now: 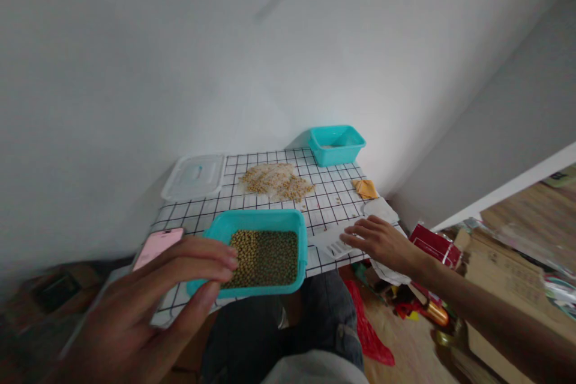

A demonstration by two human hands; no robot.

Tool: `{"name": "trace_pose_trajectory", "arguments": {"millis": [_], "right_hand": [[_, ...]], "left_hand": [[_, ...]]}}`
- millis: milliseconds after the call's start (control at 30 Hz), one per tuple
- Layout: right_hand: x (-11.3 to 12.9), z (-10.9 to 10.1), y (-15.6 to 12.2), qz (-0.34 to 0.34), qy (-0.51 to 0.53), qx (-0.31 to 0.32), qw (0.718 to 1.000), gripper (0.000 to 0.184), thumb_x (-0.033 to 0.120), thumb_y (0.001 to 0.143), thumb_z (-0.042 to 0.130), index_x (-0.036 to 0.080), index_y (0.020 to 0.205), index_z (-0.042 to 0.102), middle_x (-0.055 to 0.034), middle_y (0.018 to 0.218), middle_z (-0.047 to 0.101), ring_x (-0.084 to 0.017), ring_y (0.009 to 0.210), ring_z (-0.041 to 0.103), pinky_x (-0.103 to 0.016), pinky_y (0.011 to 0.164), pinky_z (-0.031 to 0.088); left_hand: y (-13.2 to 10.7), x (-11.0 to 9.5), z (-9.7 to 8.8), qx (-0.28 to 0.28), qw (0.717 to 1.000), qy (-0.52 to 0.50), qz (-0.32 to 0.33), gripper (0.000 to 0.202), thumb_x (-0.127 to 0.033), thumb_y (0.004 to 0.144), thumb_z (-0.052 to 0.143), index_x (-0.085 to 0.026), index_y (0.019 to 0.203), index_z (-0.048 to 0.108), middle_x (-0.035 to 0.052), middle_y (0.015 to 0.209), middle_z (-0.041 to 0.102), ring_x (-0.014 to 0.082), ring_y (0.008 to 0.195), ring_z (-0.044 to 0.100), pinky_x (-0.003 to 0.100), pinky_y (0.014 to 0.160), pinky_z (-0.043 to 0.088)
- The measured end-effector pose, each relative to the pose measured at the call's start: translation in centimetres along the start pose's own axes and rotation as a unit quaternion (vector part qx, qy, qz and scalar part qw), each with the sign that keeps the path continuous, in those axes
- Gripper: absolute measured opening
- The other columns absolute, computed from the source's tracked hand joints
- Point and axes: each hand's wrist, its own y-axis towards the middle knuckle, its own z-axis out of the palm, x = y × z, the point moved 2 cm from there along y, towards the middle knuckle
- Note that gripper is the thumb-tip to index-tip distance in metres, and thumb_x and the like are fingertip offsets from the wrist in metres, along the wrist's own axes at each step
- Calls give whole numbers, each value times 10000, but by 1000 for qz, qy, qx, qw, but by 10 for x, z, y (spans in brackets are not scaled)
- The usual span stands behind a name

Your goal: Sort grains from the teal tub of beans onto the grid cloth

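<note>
My left hand (148,306) hovers close to the camera, fingers stretched toward the near left corner of a teal tub (288,219) filled with yellow and green beans (265,258); nothing is in it. My right hand (382,240) lies flat with spread fingers on a white slotted plastic piece (330,244) at the table's right edge. A pile of yellowish beans (276,180) is spread on the checked tablecloth (333,195) behind the tub.
A second, smaller teal tub (336,144) stands at the back right by the wall. A clear lid (194,176) lies at the back left, a pink phone (157,247) at the front left, an orange wrapper (365,189) at right. Red packaging (434,244) and clutter sit on the floor.
</note>
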Motion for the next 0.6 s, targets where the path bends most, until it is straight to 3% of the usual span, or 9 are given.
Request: {"name": "trace_pose_trajectory", "arguments": {"millis": [100,200,267,367,467,600], "right_hand": [[-16,-18,6,9,26,3,1000,328,186,964,437,216,1277,529,-72,1157,652,-196,1030,571,-381,866,433],[-24,-35,2,17,30,6,999,315,201,970,430,231,1264,539,-53,1157,651,-194,1028,565,-382,886,422],[-23,-41,-7,17,22,16,999,314,207,964,447,242,1262,541,-49,1145,653,-199,1020,564,-388,881,420],[-13,-33,-22,16,1,34,999,315,211,961,450,231,1262,540,-65,1123,657,-204,998,567,-388,853,428],[-9,-13,-29,23,-32,23,999,337,204,963,437,208,1289,524,-93,1157,642,-219,1015,561,-399,845,434],[-22,11,-30,10,-38,-4,999,413,173,947,465,219,1357,467,-96,1199,625,-219,1063,548,-399,863,434]], "left_hand": [[58,-31,20,128,989,-49,61,198,-234,857,555,-351,1007,607,-36,1046,678,178,985,624,310,850,507],[111,-52,44,223,967,-36,117,222,-316,886,515,-264,1063,639,2,1086,683,174,1010,614,305,912,456],[137,-56,61,271,952,-27,143,276,-352,891,500,-246,1102,644,14,1066,699,175,970,627,302,861,460],[160,-53,85,334,925,20,178,332,-393,896,469,-235,1113,665,46,1032,722,204,921,645,325,809,448],[173,-42,103,357,912,67,190,365,-421,881,469,-236,1121,672,71,999,735,228,900,651,333,790,433],[182,-28,112,375,906,88,174,376,-425,874,467,-244,1142,659,70,994,737,211,869,653,306,766,421]]}}
